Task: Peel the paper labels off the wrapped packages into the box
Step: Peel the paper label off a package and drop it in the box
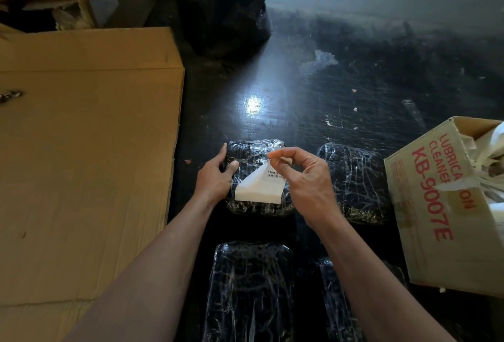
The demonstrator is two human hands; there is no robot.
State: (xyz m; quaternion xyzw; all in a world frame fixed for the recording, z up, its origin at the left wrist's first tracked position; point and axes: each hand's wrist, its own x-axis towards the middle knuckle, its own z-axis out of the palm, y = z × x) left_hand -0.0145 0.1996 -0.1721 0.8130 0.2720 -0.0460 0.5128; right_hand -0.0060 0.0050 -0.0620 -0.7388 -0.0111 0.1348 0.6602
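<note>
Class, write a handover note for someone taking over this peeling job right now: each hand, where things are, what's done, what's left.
Left hand grips the package's left edge, steadying it.
Right hand pinches the label's lifted top corner; its lower edge is still stuck.
Box, at right, already holds white paper.
Three other packages show no labels on top.
Left to do: finish the peel, drop the label in the box.
</note>
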